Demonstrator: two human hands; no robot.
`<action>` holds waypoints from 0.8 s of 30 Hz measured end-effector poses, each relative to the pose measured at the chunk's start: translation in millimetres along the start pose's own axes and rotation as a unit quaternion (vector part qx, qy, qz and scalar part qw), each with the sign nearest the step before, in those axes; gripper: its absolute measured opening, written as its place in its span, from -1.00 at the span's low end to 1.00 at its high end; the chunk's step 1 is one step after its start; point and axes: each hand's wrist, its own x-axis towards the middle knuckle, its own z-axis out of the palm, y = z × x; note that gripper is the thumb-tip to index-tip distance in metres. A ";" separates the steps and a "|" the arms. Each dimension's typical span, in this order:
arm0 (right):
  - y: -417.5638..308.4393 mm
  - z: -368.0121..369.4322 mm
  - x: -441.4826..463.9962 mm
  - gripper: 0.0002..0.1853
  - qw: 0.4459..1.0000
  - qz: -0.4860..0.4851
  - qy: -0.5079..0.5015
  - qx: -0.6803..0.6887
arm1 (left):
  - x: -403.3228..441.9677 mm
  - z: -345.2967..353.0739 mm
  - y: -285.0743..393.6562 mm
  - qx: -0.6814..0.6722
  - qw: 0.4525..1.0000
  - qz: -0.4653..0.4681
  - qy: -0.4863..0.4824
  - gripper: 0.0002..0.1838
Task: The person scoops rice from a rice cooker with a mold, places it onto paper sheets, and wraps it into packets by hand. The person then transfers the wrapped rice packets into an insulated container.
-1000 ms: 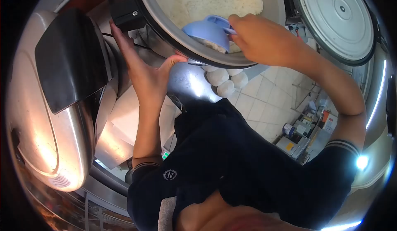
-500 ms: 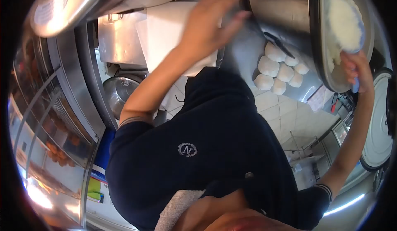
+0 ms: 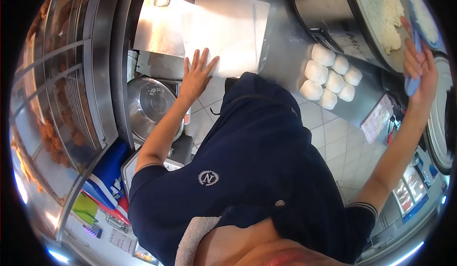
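Note:
My right hand (image 3: 419, 71) is wrapped round the handle of a light-blue scoop (image 3: 415, 23) with white rice in it, at the right edge. Beside it stands a large steel rice cooker (image 3: 326, 6), its pot holding rice (image 3: 381, 14). With fingers spread, my left hand (image 3: 196, 78) rests at the near edge of a stack of white paper sheets (image 3: 228, 33). Nothing is held in it. Between the paper and the cooker's base, several white rounded lumps (image 3: 316, 72) sit grouped on the steel counter (image 3: 281, 56).
A steel bowl (image 3: 151, 106) is at the left, below the counter. Behind glass at the far left is a display case (image 3: 71, 94) with fried food. The cooker's open lid (image 3: 440, 118) hangs at the right edge. A printed plastic packet (image 3: 377, 118) lies at the counter's corner.
My left hand has left the cooker's side and come down to the paper. My right hand has lifted the rice-filled scoop out to the pot's right side. The view has turned.

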 end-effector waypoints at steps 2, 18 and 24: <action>43.1 44.4 -7.9 -0.43 0.999 0.013 -0.047 0.024 | -1.1 1.8 2.1 -0.016 1.000 -0.006 0.014 -0.09; 400.5 94.5 148.5 -0.37 0.576 -0.220 -0.026 -0.787 | -22.1 34.7 -10.5 -0.093 0.966 -0.031 0.238 -0.59; 360.6 56.0 95.7 -0.41 0.687 -0.383 0.159 -0.597 | -17.9 37.2 -26.7 -0.106 0.949 0.047 0.292 -0.74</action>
